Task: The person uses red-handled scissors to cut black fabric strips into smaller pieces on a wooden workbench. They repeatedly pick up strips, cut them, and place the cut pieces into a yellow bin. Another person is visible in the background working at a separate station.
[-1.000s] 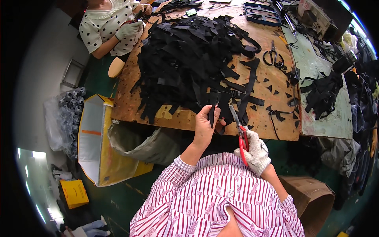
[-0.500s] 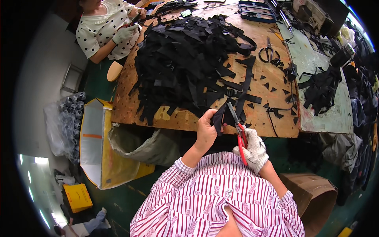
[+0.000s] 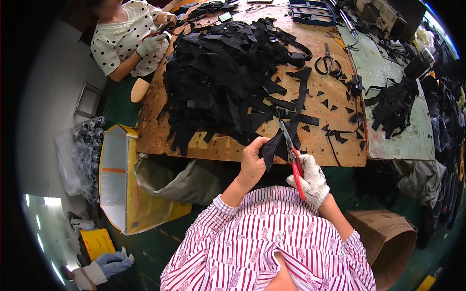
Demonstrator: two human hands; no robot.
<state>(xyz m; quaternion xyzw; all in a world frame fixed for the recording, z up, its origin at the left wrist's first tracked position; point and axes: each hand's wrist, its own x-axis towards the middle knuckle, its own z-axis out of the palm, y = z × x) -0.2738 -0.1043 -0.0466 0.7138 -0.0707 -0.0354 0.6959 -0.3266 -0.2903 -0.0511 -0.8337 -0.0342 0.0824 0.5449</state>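
My left hand (image 3: 252,157) is closed, pinching a dark strap end (image 3: 273,151) between thumb and fingers at the table's front edge. My right hand (image 3: 310,181), in a white knitted glove, grips red-handled pliers (image 3: 297,172). Their long grey jaws point up and away from me, lying against the right side of the strap end. Whether the jaws clamp the cloth I cannot tell. Beyond both hands lies a large heap of black fabric straps (image 3: 218,72), some with buckles.
Black-handled scissors (image 3: 328,63) and small black triangular scraps lie on the wooden table (image 3: 335,150). A green board (image 3: 412,140) holds more straps at the right. A yellow bin (image 3: 128,184) and a cardboard box (image 3: 383,233) stand below. A co-worker (image 3: 128,41) works at far left.
The strap end in my left hand looks more spread out, and the pliers' jaws have shifted slightly. A person at the lower left has come further into view.
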